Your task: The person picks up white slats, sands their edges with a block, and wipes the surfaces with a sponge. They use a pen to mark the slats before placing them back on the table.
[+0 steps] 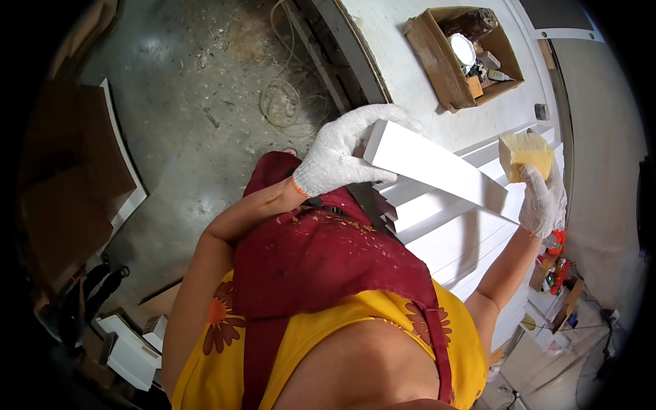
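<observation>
My left hand (pixel 335 154), in a white knitted glove, is wrapped round the near-left end of a long white board (pixel 437 164), thumb below and fingers behind it. The board slants down to the right, tilted above a pile of similar white boards (pixel 454 239). My right hand (pixel 541 205), gloved too, grips a thick pale-yellow sponge block (pixel 525 156) with the thumb on its near face. The sponge is beyond the board's right part, and I cannot tell whether it touches any board.
On the white table (pixel 396 41) stands an open cardboard box (pixel 427 58) with a tub, a small bottle and other bits. A small dark block (pixel 541 111) lies near the table's far-right edge. A pale hose (pixel 280 102) coils on the concrete floor. Another person (pixel 85 294) is at the lower left.
</observation>
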{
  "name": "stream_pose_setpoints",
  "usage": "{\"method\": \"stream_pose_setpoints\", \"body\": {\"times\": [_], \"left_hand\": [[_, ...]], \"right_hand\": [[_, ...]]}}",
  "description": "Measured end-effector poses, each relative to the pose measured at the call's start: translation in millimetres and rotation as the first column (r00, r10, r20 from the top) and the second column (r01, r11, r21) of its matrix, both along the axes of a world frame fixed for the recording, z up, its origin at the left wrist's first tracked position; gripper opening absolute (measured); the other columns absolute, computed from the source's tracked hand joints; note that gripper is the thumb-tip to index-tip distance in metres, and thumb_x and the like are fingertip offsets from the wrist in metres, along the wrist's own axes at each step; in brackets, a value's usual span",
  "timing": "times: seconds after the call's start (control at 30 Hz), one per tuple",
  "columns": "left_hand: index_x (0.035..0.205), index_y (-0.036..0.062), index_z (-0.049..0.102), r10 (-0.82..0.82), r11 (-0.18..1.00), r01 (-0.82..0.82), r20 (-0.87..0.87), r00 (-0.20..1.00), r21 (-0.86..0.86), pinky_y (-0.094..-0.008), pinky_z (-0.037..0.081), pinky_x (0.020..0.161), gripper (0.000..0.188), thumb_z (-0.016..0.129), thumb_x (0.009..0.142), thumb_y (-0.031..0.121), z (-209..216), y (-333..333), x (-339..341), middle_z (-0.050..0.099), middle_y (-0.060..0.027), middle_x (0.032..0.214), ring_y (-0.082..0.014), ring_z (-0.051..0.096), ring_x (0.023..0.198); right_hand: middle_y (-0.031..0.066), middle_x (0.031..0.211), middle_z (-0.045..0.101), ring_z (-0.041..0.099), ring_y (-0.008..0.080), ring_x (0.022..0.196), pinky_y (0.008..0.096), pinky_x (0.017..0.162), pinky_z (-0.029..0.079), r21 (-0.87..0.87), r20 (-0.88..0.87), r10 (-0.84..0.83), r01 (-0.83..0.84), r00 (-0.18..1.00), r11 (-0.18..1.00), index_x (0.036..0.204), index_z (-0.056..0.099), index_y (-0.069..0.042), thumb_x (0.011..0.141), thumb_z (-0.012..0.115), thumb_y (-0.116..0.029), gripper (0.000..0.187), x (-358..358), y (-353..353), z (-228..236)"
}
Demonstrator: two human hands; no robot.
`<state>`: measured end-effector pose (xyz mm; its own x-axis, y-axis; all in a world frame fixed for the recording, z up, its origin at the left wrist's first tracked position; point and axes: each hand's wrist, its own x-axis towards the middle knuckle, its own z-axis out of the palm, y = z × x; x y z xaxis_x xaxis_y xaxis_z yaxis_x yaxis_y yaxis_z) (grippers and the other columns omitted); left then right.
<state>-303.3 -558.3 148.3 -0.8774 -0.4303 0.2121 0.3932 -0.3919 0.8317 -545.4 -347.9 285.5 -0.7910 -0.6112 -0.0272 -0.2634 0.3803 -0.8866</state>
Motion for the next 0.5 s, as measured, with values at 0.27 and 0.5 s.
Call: {"method": "stream_pose_setpoints", "body": {"times": [0.27, 0.5], "left_hand": [[0.138, -0.0013, 0.044, 0.022, 0.999, -0.022, -0.02, 1.0, -0.025, -0.0421, 0.051, 0.104, 0.082, 0.073, 0.063, -0.019, -2.1, -1.7, 0.2, 0.06, -0.0202, 0.13, -0.0312, 0.059, 0.123], [0.134, -0.0043, 0.044, 0.03, 0.998, -0.021, 0.179, 0.983, -0.053, -0.036, 0.056, 0.09, 0.075, 0.068, 0.065, -0.02, -1.1, -2.8, -6.5, 0.06, -0.0209, 0.127, -0.0282, 0.064, 0.111]], "right_hand": [[0.0112, 0.117, 0.066, 0.059, 0.0187, 0.11, 0.0311, 0.1, 0.04, -0.023, 0.082, -0.061, 0.063, 0.995, 0.998, 0.13, 0.059, 0.006, 0.081, 0.076, -0.022, 0.059, -35.0, 23.4, -31.4], [0.0093, 0.112, 0.067, 0.06, 0.0167, 0.105, 0.0296, 0.096, 0.042, 0.014, 0.119, -0.068, 0.066, 0.991, 0.998, 0.127, 0.061, 0.006, 0.079, 0.078, -0.026, 0.06, -21.7, 22.8, -37.7]]}}
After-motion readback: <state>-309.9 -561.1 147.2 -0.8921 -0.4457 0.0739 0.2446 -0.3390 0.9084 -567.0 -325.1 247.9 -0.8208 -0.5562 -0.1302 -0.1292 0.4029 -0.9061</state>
